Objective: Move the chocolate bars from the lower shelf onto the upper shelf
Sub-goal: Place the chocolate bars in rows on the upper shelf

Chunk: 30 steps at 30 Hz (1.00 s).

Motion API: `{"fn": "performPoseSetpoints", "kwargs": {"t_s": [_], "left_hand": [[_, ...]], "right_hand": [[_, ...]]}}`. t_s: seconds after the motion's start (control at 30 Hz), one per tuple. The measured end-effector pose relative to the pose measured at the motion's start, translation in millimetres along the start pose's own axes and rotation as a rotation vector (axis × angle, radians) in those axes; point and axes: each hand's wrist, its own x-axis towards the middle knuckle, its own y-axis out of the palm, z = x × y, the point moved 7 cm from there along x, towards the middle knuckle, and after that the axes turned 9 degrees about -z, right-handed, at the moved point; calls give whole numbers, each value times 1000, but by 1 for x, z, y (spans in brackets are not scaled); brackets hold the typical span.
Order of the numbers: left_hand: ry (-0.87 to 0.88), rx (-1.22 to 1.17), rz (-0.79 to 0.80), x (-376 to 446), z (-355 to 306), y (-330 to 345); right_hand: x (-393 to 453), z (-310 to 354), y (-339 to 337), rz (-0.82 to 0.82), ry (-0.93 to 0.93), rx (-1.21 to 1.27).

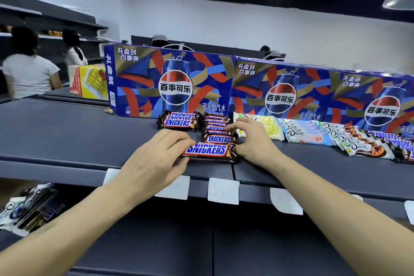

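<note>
Dark grey upper shelf [67, 136]: your left hand [154, 159] pinches brown Snickers bar [209, 151]; right hand [253, 139] at 3 o'clock, fingers [233, 129] relaxed on Snickers row [216, 127].

Upper shelf [56, 136] has loads of bare room on its left side, nothing sitting there till the small pile of bars [178, 121]. Behind, the soda boxes [172, 80] wall off the back all the way across. Right half is crowded, with a row of white candy packs [307, 135] beside the stack of bars [218, 132]. Paper tags [223, 191] hang off the front edge.
</note>
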Motion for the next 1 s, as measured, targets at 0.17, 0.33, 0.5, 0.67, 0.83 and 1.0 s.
{"fn": "performPoseSetpoints", "kwargs": {"t_s": [0.17,0.33,0.5,0.67,0.83,1.0], "left_hand": [[2,-55,-9,5,-5,5],[22,-82,17,20,-26,15],[50,-102,23,46,-61,28],[62,-135,46,73,-116,55],[78,-159,56,95,-175,92],[81,-139,54,126,-227,126]], "right_hand": [[-9,-5,-10,-9,-10,28],[-20,-18,-35,-15,-33,10],[-39,-53,-81,-57,-14,28],[-70,-104,-130,-82,34,29],[-99,-161,-179,-16,55,-41],[-125,-222,-226,-33,70,-147]]}}
